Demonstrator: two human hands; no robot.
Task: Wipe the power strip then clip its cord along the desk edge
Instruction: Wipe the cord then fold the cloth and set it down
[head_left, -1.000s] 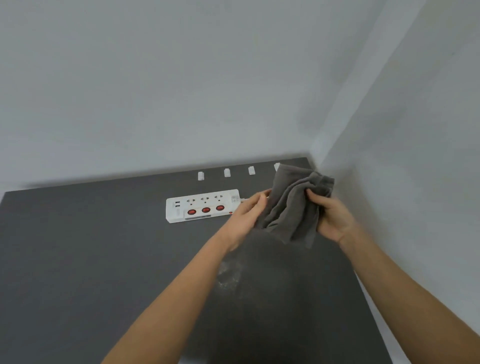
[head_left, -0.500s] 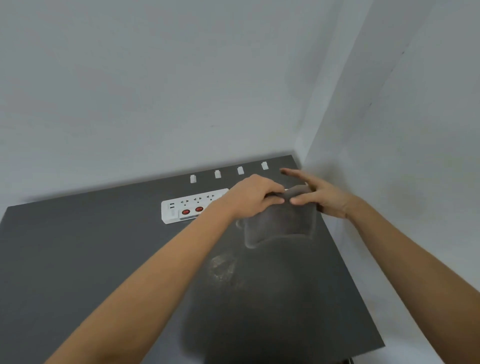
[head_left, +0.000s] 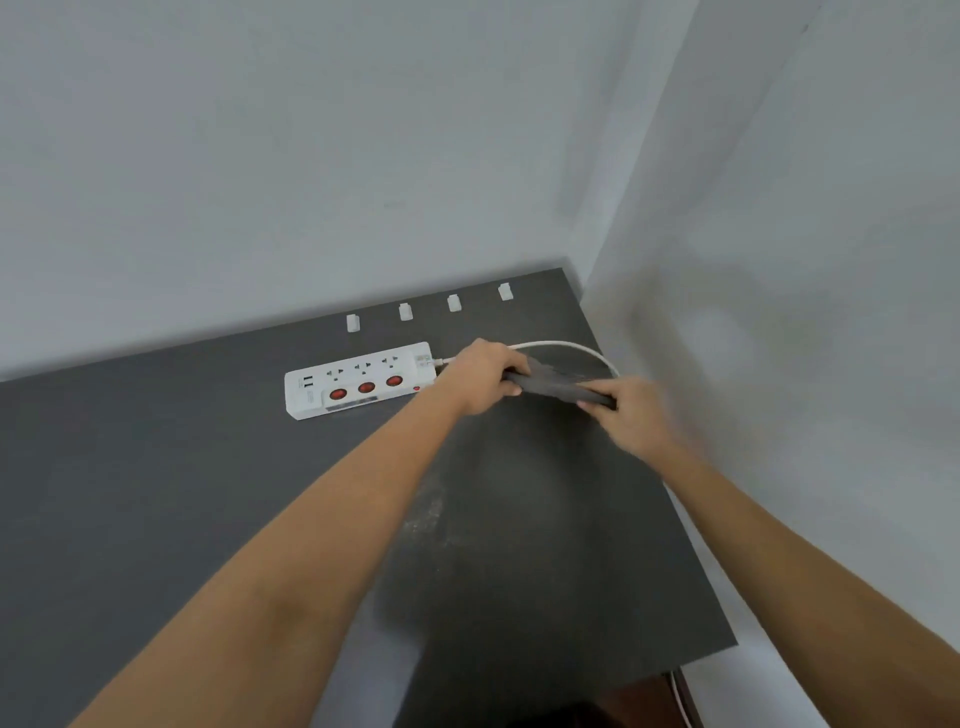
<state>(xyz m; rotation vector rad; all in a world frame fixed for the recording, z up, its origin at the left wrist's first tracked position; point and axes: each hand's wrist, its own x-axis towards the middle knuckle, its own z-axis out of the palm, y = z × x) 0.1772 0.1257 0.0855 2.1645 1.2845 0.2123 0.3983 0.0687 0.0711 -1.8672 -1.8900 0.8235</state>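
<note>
A white power strip (head_left: 358, 380) with three red switches lies flat on the dark grey desk (head_left: 156, 467), near the back wall. Its white cord (head_left: 566, 347) leaves the right end and curves toward the desk's right edge. A folded grey cloth (head_left: 558, 387) is stretched flat between both hands, just right of the strip. My left hand (head_left: 480, 376) grips the cloth's left end, close to the strip's right end. My right hand (head_left: 631, 413) holds its right end. Several white cord clips (head_left: 405, 312) stand in a row along the desk's back edge.
Grey walls meet in a corner behind the desk's back right. The desk's right edge (head_left: 691, 545) runs close along the right wall. A dusty smear (head_left: 426, 519) marks the desk surface between my forearms. A cable (head_left: 680, 696) hangs below the desk at bottom right.
The cloth was held up loosely bunched a second ago; now it is folded, lowered and stretched flat between both hands beside the strip. The cord, hidden before, now shows behind the cloth.
</note>
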